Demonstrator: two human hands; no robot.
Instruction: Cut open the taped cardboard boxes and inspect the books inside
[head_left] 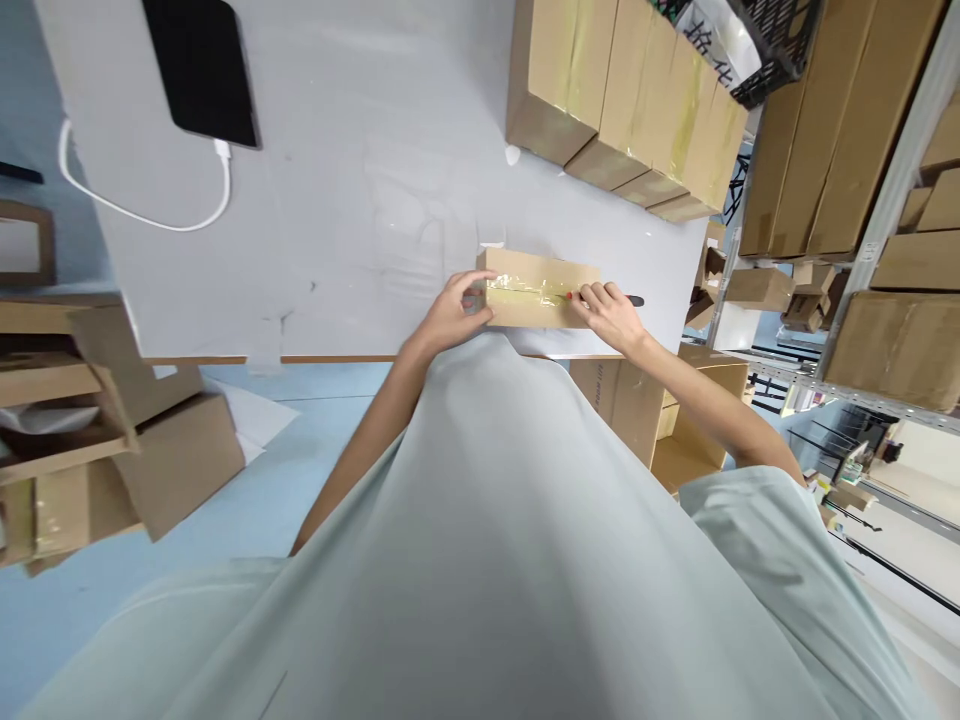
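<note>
A small cardboard box (pixel 536 272) with clear tape along its top seam lies at the near edge of the white table (pixel 360 200). My left hand (pixel 454 315) grips the box's left end, fingers curled over the top. My right hand (pixel 609 312) rests at the box's right end, fingers closed around a slim tool with a red part (pixel 571 296) and a dark tip (pixel 634 300) that sticks out to the right. The tool's red end touches the taped seam.
Several taped cardboard boxes (pixel 622 100) stand at the table's far right. A black phone (pixel 199 70) with a white cable (pixel 142 215) lies at the far left. Open cartons (pixel 97 440) are stacked on the floor left; metal shelves (pixel 877 250) with boxes stand right.
</note>
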